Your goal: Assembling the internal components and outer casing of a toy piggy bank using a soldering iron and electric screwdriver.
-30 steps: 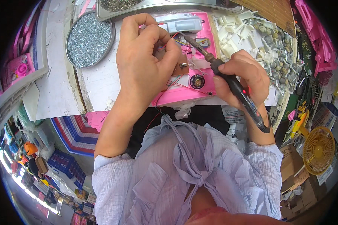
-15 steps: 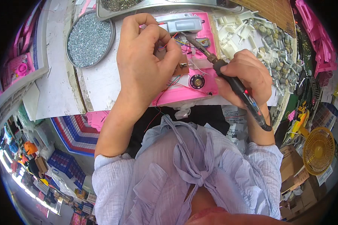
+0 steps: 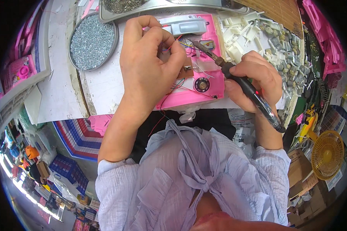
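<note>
My right hand [image 3: 254, 79] grips a black-handled soldering iron [image 3: 246, 86], its tip pointing up and left over the pink plastic housing [image 3: 214, 79]. Above the left part of that housing my left hand [image 3: 150, 65] is closed in a pinch at a thin wire [image 3: 177, 39]; the fingertips are partly hidden. Beside the left thumb is a small brown circuit board [image 3: 186, 68] with a switch on it. A round speaker [image 3: 202, 84] sits near the housing's front edge. A grey-white plastic part [image 3: 189, 27] lies across its far end.
A round dish of small screws [image 3: 92, 42] stands on the left of the table. A metal tray [image 3: 173, 5] lies along the back. White plastic parts [image 3: 235, 34] and small grey motor-like pieces [image 3: 285, 50] are heaped at right. A yellow fan [image 3: 327, 155] stands lower right.
The soldering iron's tip has drawn back slightly right and down from the grey-white part, its handle end swinging right with my right hand. My left hand stays nearly still.
</note>
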{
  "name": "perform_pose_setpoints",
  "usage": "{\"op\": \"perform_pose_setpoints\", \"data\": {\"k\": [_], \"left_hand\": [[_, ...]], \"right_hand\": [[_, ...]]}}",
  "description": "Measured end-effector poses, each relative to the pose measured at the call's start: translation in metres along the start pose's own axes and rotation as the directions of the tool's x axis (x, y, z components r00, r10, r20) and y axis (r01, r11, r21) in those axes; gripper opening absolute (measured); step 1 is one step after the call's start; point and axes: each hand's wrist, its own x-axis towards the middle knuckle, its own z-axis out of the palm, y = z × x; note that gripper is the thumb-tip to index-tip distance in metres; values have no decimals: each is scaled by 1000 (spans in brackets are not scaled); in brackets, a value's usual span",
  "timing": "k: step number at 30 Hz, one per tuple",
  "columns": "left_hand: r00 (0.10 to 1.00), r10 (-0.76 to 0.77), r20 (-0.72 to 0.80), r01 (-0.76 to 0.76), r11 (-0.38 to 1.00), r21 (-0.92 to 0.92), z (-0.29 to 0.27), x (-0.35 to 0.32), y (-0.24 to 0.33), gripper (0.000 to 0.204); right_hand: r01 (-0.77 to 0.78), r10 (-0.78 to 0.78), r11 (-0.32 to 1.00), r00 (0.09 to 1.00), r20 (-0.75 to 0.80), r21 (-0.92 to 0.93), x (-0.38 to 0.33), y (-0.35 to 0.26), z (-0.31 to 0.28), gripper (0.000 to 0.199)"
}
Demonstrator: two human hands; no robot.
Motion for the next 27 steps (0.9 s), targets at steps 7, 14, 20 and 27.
{"op": "perform_pose_setpoints", "data": {"k": [7,14,20,27], "left_hand": [[1000,0,-11,0,1000,3,1,-1,0,11],[999,15,-28,-15,1000,27,3,0,0,12],[999,50,-20,-49,997,57,3,0,-2,10],[999,40,-36,-38,997,68,5,0,-1,13]], "right_hand": [[-67,67,998,997,37,-6,4,-2,-3,30],[-22,26,999,995,95,-38,9,2,1,26],[-87,87,996,996,31,-21,9,2,6,28],[-20,25,998,995,93,-53,10,4,2,26]]}}
